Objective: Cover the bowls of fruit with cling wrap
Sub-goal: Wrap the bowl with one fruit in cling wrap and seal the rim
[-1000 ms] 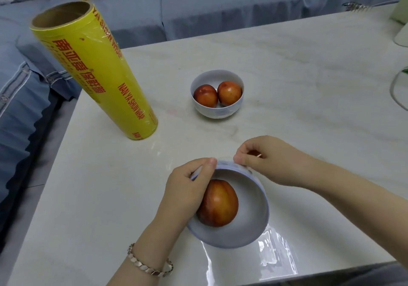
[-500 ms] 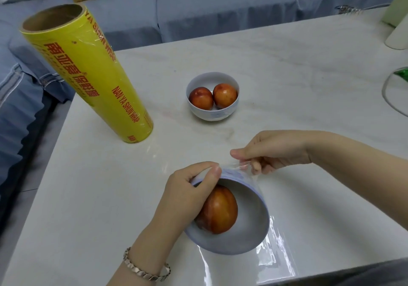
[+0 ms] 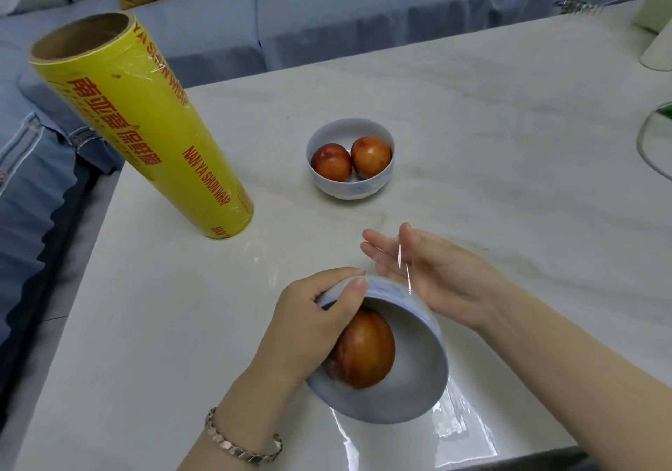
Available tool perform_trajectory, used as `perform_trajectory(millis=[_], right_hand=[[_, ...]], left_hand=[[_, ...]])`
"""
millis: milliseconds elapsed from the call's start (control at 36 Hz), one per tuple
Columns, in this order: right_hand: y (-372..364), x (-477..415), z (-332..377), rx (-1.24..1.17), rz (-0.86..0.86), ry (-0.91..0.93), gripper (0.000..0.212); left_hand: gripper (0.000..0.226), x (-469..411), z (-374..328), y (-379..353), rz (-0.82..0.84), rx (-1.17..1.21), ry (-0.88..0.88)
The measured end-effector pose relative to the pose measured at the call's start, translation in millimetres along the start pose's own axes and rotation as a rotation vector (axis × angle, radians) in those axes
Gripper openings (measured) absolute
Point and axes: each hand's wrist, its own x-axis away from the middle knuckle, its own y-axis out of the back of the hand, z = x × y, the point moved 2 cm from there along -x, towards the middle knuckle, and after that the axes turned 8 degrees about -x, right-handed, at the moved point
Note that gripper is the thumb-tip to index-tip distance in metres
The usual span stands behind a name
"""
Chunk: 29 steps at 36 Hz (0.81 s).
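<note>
The left hand's thumb point(image 3: 354, 290) hooks over the far rim of the near bowl point(image 3: 418, 379) while its curled fingers clasp the outside, so the left hand point(image 3: 312, 325) grips the rim firmly. The right hand point(image 3: 436, 274) is spread flat, fingers point(image 3: 381, 252) straight, with its palm against the bowl's far right outer wall. A thin, glinting fold of cling wrap point(image 3: 462, 430) crosses those fingers. More of the film lies crumpled on the table point(image 3: 472, 125) under and beside the bowl, at the near edge.

The near bowl is tilted so that its mouth faces the person, and it holds one reddish fruit point(image 3: 367, 350). The film is too clear to tell whether it already spans the mouth. This bowl appears to be partway through wrapping, with the film being smoothed down its side.

The far bowl point(image 3: 349, 186) stands upright near the middle of the table, well apart. It holds two fruits, shows no sign of film and seems still to be covered.

The yellow roll point(image 3: 145, 135) stands on end near the table's left edge. A blue sofa point(image 3: 363, 15) lies beyond the far edge.
</note>
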Motion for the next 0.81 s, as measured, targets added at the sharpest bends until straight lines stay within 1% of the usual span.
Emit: perform_trajectory(millis=[111,194,250,306,361,444,472,528,611,667,750,806], right_hand=[[3,5,0,-0.005,0.095,0.062,0.04],[7,8,0,0.028,0.124,0.091,0.042],[8,7,0,0.047,0.115,0.111,0.043],[9,5,1,0.082,0.085,0.13,0.043],[6,3,1,0.096,0.034,0.144,0.038],[-1,5,0,0.127,-0.083,0.16,0.017],[-5,6,-1,0.165,-0.125,0.17,0.014],[-11,9,-2,0.263,-0.216,0.185,0.014],[-16,10,-4,0.369,-0.318,0.205,0.01],[-17,10,-4,0.444,-0.348,0.212,0.01],[-18,9,-4,0.515,-0.371,0.215,0.018],[-18,10,-4,0.55,-0.382,0.223,0.019]], left_hand=[[0.014,-1,0,1,0.014,0.02,-0.006],[0.031,-2,2,1,0.008,0.036,-0.012],[0.033,-2,2,0,0.018,0.033,-0.015],[0.032,-3,2,-1,0.031,0.038,-0.017],[0.032,-3,2,-2,0.039,0.038,-0.022],[0.037,-3,5,-2,0.037,0.032,-0.022],[0.039,-3,6,-1,0.034,0.032,-0.024],[0.041,-2,6,0,0.02,0.033,-0.029],[0.035,-1,6,1,-0.02,0.039,-0.027],[0.032,0,5,1,-0.04,0.037,-0.027],[0.031,1,6,1,-0.064,0.023,-0.014],[0.03,3,5,1,-0.074,0.02,-0.012]])
